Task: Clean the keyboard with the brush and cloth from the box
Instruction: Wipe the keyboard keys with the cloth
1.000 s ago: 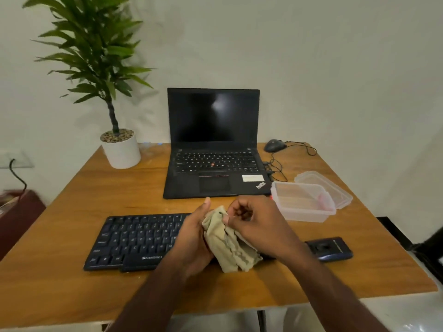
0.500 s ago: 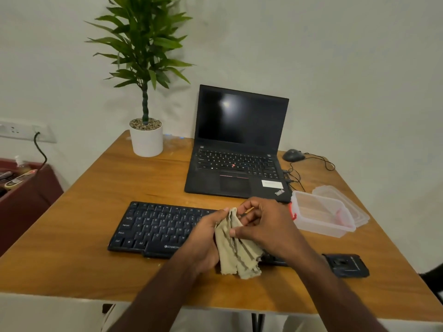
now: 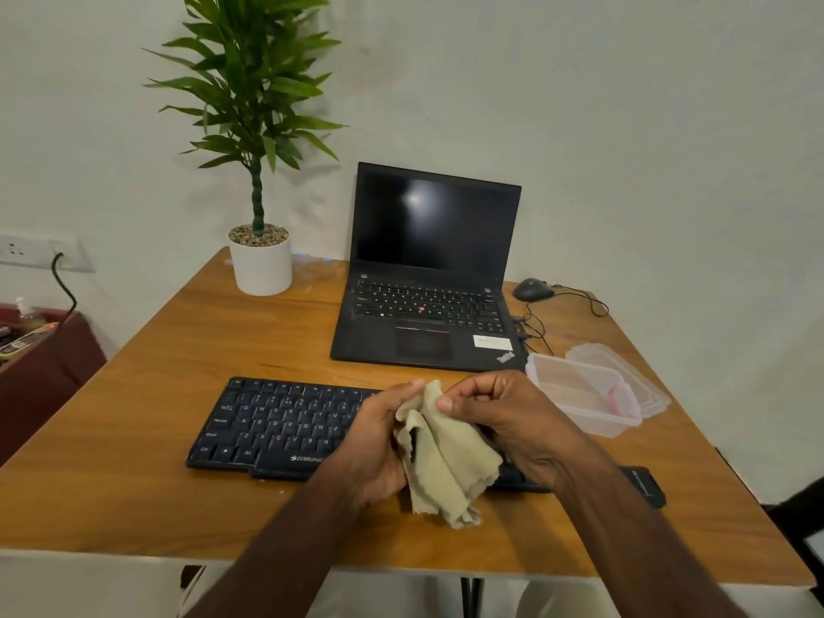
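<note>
From the head view, I have both hands raised together with the cloth (image 3: 446, 457) bunched between them. My left hand (image 3: 379, 448) cups it from the side, fingers curled round the folds; my right hand (image 3: 504, 421) pinches its top edge between thumb and forefinger. The loose tail of the cloth hangs below the grip, toward the near edge of the desk (image 3: 178, 394).

The keyboard (image 3: 285, 425) lies directly under and beyond the grip, its right end hidden by my hands. The open box (image 3: 584, 399) sits to the right of my right hand, its lid (image 3: 633, 372) just behind it. I cannot see the brush anywhere.

My worry is the hanging folds: if I wipe with the cloth this bunched, the loose edge could snag on keycaps or drag grit back across them. A weak pinch could also let it slip onto the desk.
</note>
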### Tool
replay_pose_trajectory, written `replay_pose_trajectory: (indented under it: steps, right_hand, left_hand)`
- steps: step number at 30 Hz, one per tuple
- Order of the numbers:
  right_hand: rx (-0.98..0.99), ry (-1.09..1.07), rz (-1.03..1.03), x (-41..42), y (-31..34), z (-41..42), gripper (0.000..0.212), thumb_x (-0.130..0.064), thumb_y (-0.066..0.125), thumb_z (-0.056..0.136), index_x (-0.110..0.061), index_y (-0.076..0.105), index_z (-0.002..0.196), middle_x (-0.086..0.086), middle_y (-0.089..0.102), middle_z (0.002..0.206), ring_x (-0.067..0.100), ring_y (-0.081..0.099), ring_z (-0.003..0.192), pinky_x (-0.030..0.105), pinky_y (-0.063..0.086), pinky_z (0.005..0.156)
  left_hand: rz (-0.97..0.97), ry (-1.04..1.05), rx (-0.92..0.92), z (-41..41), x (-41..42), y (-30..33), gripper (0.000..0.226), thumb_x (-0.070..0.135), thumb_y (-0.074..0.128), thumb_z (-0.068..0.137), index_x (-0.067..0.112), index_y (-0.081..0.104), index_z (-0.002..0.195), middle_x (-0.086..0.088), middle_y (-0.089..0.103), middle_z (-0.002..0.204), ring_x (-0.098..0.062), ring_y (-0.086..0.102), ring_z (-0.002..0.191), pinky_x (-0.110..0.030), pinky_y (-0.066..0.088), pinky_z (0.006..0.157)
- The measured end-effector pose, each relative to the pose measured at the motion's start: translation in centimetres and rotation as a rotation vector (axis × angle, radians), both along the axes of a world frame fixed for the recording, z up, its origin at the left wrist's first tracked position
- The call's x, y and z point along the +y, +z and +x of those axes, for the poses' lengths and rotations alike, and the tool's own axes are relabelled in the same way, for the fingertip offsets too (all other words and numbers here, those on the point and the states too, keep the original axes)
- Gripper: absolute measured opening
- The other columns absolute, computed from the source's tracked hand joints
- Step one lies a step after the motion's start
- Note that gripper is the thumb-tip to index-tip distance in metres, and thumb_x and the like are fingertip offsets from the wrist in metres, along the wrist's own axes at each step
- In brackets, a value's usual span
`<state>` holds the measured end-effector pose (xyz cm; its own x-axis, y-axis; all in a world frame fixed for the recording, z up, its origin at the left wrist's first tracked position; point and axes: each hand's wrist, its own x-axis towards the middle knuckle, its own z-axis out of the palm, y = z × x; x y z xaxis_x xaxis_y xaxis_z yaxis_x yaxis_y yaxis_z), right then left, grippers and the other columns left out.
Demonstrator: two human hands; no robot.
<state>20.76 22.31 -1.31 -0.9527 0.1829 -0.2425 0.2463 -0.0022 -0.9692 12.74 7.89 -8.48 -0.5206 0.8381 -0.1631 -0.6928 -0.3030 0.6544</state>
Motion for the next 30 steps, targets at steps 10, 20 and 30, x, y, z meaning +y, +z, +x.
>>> replay_pose_trajectory:
  steps: [10,20,30]
  right_hand:
    - [0.043,-0.113,0.160,2.2,0.8,-1.6,0.028,-0.033,0.085,0.070,-0.009,0.078,0.084,0.014,0.077,0.092,0.029,0.071,0.084,0.041,0.059,0.075]
    - [0.049,0.008,0.628,1.7,0.8,-2.8,0.027,-0.011,0.087,0.075,-0.019,0.075,0.097,-0.003,0.076,0.089,0.010,0.072,0.081,0.032,0.062,0.078]
    - [0.567,0.098,1.202,-3.8,-2.3,-1.7,0.022,-0.004,0.073,0.080,-0.018,0.077,0.097,-0.003,0.072,0.094,0.016,0.062,0.087,0.032,0.055,0.077]
  left_hand:
    - [-0.369,-0.092,0.330,-1.6,-1.4,1.1,0.046,0.012,0.068,0.076,0.002,0.067,0.121,-0.022,0.068,0.119,-0.040,0.065,0.110,-0.053,0.048,0.098]
    - [-0.647,0.056,0.440,-2.2,-2.6,1.7,0.020,0.016,0.067,0.092,0.011,0.073,0.111,-0.010,0.076,0.105,-0.031,0.071,0.101,-0.043,0.058,0.076]
    - [-0.424,0.157,0.186,-2.6,-3.6,2.6,0.043,0.031,0.037,0.097,0.004,0.070,0.103,-0.019,0.071,0.096,-0.032,0.069,0.082,-0.044,0.057,0.071]
